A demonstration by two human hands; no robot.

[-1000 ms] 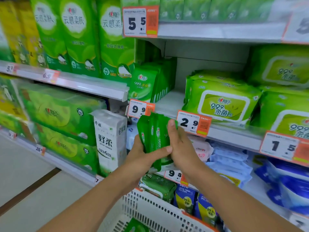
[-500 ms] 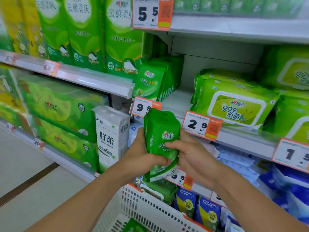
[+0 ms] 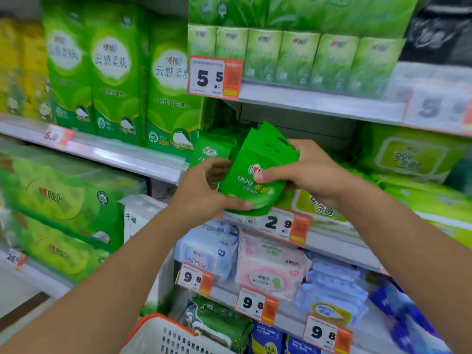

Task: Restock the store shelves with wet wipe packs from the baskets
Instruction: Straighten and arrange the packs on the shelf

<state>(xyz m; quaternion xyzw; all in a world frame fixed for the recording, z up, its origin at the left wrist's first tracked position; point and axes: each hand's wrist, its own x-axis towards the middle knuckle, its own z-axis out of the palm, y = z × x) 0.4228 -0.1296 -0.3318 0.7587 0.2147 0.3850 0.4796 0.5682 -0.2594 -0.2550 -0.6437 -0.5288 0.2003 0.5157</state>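
While both hands meet in front of the middle shelf (image 3: 163,166), they hold a small bunch of green wet wipe packs (image 3: 251,175) between them. The left hand (image 3: 204,190) cups the bunch from below and from the left, its thumb curled across the lower edge of the front pack. The right hand (image 3: 304,172) grips the bunch from the right, its thumb pressed on the front face near the printed logo and its fingers wrapped behind. The packs are tilted, tops leaning up and to the right, and they fan apart a little at the top. They are raised to the level of the shelf opening, just in front of a row of matching green packs (image 3: 213,149) that stand upright on the shelf; I cannot tell whether the held bunch touches that row. A price tag reading 2.9 (image 3: 278,223) sits on the shelf edge directly under the hands. To the right lie larger, wide green wipe packs (image 3: 408,157). Tall green tissue packs (image 3: 115,77) stand on the shelf to the upper left. The rim of a white basket (image 3: 163,333) with an orange edge shows at the bottom.
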